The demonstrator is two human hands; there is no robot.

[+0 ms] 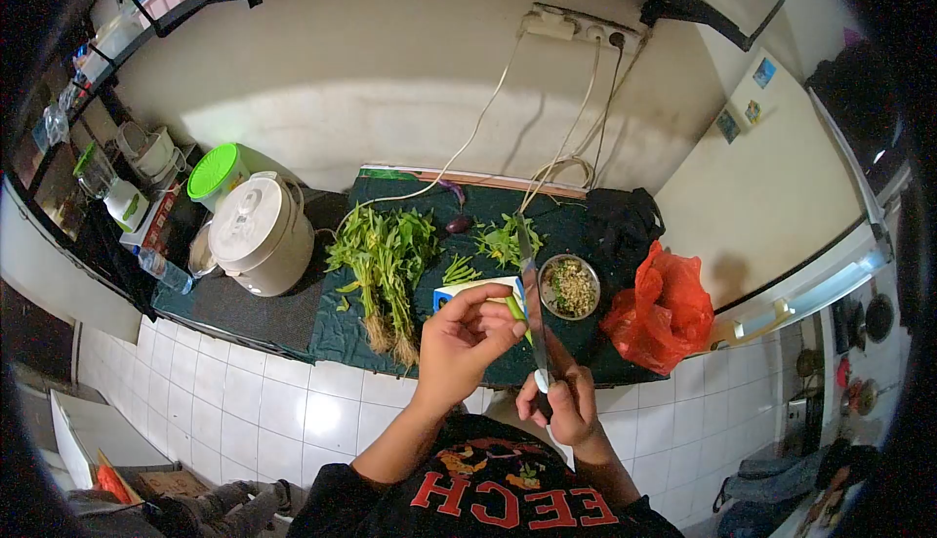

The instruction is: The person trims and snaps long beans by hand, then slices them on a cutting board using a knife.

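Half done at best, I'd guess from my end of the feed: some cutting looks finished, plenty doesn't. Going big to small, the room is a pale wall (390, 99) over a white tiled floor (264, 392), with what I take for a fridge (771, 177) off to the right. The table (498, 208) has a dark green cloth on it and it's pretty crowded. Two rooted bunches of greens (386, 255) lie whole, so I'd count those as left to do. Near the right end I've got a crumpled red bag (664, 313), and over on the left a rice cooker (273, 255). The metal bowl (597, 294) beside the bag holds fine chopped bits, which I'd call done, though I can't tell what they all are. Next to it there's a smaller leafy pile (508, 240).

Now the hands: the right hand (568, 409) has its fingers wrapped round the knife (534, 323), blade pointing up and away. The left hand (468, 343) is curled in, thumb and fingers pinching a piece. Some short green sticks (459, 270) sit on the cloth, probably cut already. Smallest is that pinched green bean (515, 309), right beside the blade, can't tell if touching
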